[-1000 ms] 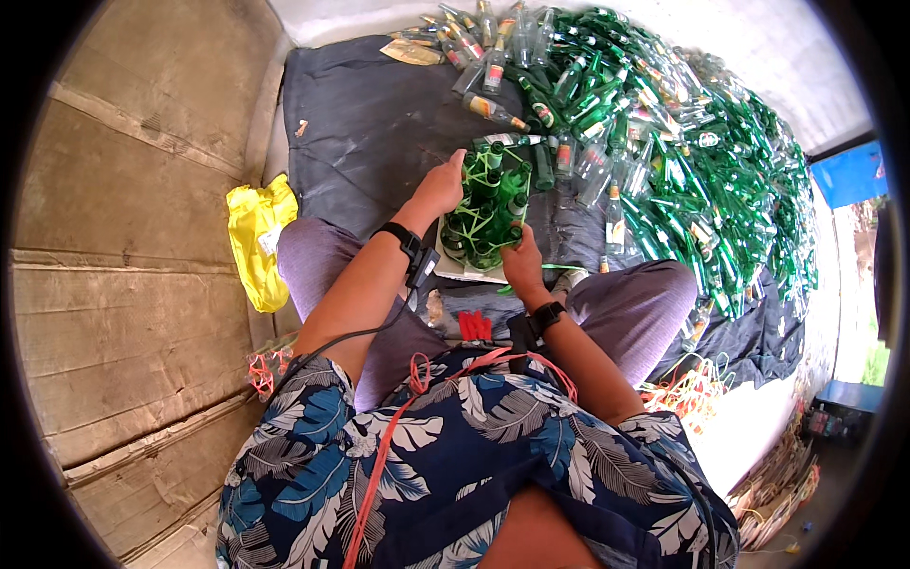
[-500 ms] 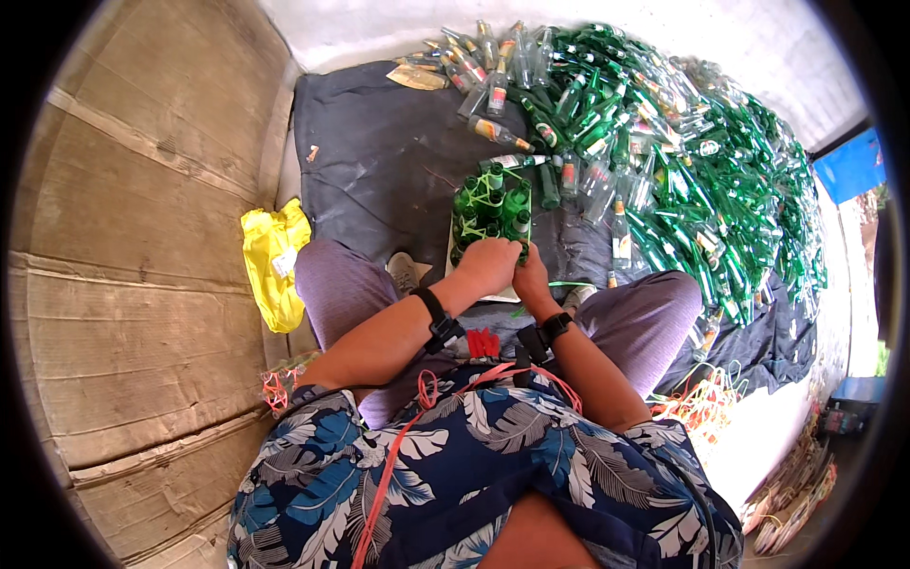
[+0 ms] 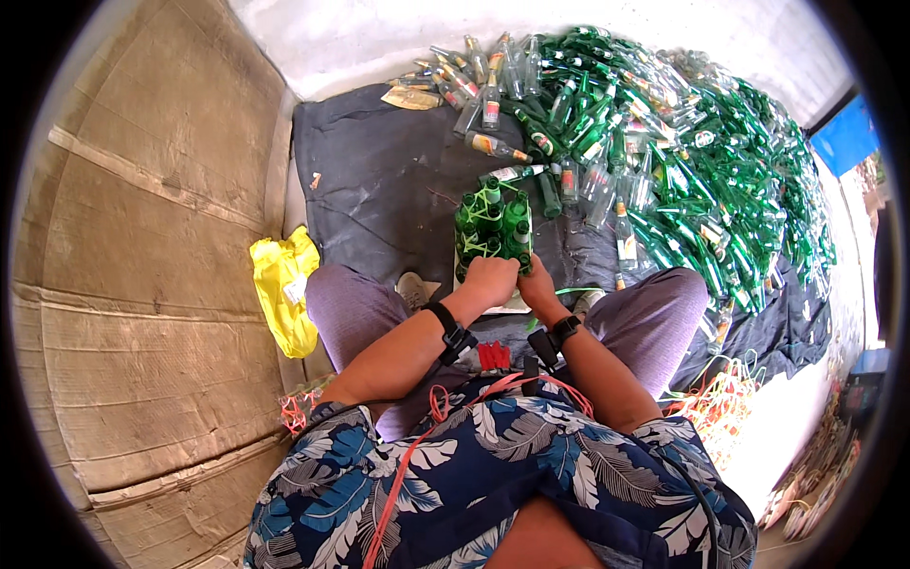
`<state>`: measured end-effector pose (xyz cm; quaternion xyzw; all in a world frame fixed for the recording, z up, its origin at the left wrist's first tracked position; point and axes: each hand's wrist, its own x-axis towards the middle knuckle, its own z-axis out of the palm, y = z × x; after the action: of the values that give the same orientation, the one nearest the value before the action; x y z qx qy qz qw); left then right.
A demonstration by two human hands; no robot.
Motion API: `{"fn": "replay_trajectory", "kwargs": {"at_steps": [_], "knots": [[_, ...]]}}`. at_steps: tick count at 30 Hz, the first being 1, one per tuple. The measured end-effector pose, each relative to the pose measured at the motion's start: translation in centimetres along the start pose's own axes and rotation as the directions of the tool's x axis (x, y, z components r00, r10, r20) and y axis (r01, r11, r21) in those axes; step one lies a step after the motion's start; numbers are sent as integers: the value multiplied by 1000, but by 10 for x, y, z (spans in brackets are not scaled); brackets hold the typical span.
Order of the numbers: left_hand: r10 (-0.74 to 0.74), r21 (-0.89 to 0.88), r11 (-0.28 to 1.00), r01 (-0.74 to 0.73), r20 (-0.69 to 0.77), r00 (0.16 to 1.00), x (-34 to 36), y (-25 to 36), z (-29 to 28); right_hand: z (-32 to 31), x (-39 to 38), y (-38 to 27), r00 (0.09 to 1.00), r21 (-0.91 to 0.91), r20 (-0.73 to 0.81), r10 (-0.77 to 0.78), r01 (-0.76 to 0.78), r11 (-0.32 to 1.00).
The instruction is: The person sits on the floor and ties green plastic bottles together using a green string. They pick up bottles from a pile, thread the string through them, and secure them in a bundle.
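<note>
In front of me stands a tight group of green glass bottles [image 3: 492,218], upright, with light green plastic strap [image 3: 482,211] running around and across their necks. My left hand [image 3: 491,281] is closed at the near edge of the group, knuckles up. Close against it, my right hand [image 3: 538,287] is also closed, its fingers bent by the nearest bottle neck. Both hands grip the strap there, though the fingers mostly hide it. A loose green end of the strap [image 3: 576,290] sticks out to the right of my right hand. A pale board [image 3: 513,305] shows under the bottles.
A large heap of green and clear bottles [image 3: 682,180] lies at the back right on a dark sheet [image 3: 379,161]. At left are a cardboard wall [image 3: 152,237] and a yellow plastic bag [image 3: 284,299]. Orange-red straps [image 3: 716,408] lie tangled at right.
The view has tilted slightly, so everything sits a little lower. Both hands stay closed together at the near edge of the bottle group.
</note>
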<state>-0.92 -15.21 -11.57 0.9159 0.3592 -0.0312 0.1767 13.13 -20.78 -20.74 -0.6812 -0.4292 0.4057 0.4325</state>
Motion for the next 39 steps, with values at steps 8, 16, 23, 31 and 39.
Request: {"fn": "replay_trajectory", "kwargs": {"at_steps": [8, 16, 23, 31, 39], "knots": [[-54, 50, 998, 46, 174, 983, 5, 4, -13, -10, -1, -2, 1000, -316, -3, -13, 12, 949], [199, 394, 898, -195, 33, 980, 6, 10, -21, -6, 9, 17, 999, -247, 42, -19, 29, 969], [145, 314, 930, -191, 166, 975, 12, -2, -41, -15, 3, -1, 993, -153, 77, 87, -74, 986], [38, 183, 980, -74, 193, 980, 14, -9, -47, -45, -18, -52, 993, -300, 66, 102, -78, 951], [91, 286, 949, -132, 152, 984, 5, -15, -71, -43, -17, -40, 972, -325, 221, 83, -7, 946]]}}
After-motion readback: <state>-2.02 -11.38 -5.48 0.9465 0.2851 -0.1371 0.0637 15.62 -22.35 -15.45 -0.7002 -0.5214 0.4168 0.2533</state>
